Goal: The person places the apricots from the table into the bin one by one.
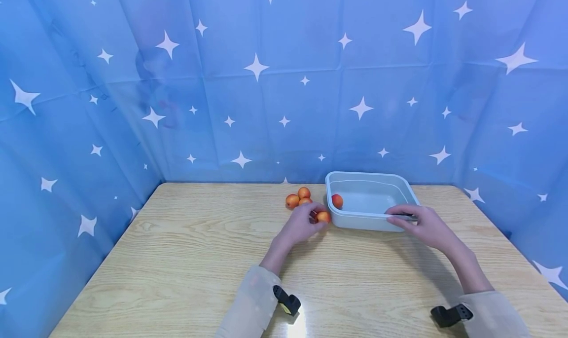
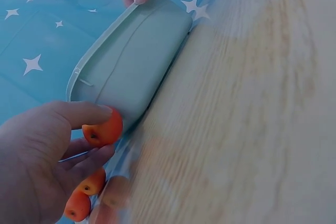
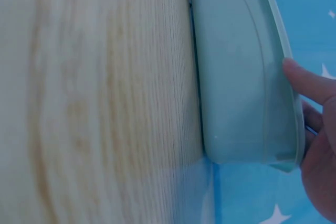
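My left hand (image 1: 302, 223) pinches a small orange-red fruit (image 1: 323, 216) between thumb and fingers, just outside the container's left front corner. In the left wrist view the fruit (image 2: 103, 127) shows a dark spot at one end. A pale blue-green rectangular container (image 1: 364, 222) stands upright on the table, and one similar fruit (image 1: 337, 201) lies inside against its left wall. My right hand (image 1: 423, 225) grips the container's front rim near the right corner, thumb outside and fingers inside. Several more orange fruits (image 1: 303, 193) sit together left of the container, partly hidden behind my left hand.
The wooden table (image 1: 177, 259) reaches back to a blue curtain (image 1: 284, 96) with white stars, which also hangs along both sides. The container and fruits are near the table's back edge. Black wrist devices (image 1: 287, 301) are strapped over both sleeves.
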The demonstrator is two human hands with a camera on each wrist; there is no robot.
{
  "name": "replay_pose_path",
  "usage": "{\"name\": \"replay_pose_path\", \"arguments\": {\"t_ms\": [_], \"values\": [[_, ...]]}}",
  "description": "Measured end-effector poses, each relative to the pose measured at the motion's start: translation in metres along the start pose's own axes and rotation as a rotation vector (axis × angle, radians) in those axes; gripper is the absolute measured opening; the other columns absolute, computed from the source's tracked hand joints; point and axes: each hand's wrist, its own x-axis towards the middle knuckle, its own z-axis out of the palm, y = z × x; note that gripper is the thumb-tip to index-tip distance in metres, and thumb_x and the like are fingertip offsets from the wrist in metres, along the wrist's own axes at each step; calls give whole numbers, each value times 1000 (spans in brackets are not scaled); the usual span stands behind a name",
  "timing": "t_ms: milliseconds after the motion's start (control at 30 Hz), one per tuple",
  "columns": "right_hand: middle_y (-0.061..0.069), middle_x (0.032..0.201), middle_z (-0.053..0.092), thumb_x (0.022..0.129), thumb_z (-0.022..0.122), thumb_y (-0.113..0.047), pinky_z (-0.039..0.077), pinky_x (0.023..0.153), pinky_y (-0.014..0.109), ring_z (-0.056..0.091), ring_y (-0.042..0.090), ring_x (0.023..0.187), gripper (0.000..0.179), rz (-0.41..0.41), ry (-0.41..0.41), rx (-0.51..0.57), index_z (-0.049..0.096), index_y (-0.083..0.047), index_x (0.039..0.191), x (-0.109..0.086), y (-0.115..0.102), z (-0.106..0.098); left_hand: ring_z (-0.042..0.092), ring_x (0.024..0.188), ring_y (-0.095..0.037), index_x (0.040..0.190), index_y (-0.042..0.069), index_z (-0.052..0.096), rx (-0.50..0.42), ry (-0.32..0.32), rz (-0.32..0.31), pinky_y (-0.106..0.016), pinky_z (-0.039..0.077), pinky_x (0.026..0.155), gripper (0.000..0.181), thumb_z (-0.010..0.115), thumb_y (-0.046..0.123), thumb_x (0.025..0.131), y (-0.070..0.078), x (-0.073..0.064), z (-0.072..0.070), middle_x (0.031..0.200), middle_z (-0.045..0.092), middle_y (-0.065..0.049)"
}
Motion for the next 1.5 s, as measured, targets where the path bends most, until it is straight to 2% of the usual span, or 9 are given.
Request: {"name": "replay_pose_path", "arguments": {"t_ms": [267,533,900,1300,1500], "values": [[-6,100,73,95,72,-17,51,76,23,61,-2,93,17,8,0,-4,76,-16,111,0,1,0,58,94,-13,122,5,69,-54,67,-12,-23,53,80,33,73,7,89,1,-1,-4,110,65,-1],[-6,100,73,95,72,-17,52,76,24,61,-1,92,17,11,-3,-3,76,-17,111,0,0,1,59,93,-13,118,5,69,-116,103,20,-22,54,78,29,74,5,89,4,2,-6,108,67,-3],[-6,100,73,95,72,-16,51,75,23,61,-2,92,16,0,1,-3,76,-16,110,-1,0,1,62,96,-15,121,6,68,-211,151,-18,-23,55,83,31,75,7,91,10,-2,-10,112,66,-3],[-5,100,74,95,72,-15,51,75,23,61,-2,91,16,-1,3,-3,76,-15,111,0,0,0,62,100,-19,123,3,67,-265,243,52,-32,58,86,34,75,4,90,17,2,-14,112,64,-7],[-5,100,74,95,72,-15,51,74,23,61,-2,91,16,-1,2,-2,76,-15,111,0,0,0,63,100,-17,126,4,67,-263,269,76,-31,58,86,39,78,11,90,26,1,-12,118,64,-6]]}}
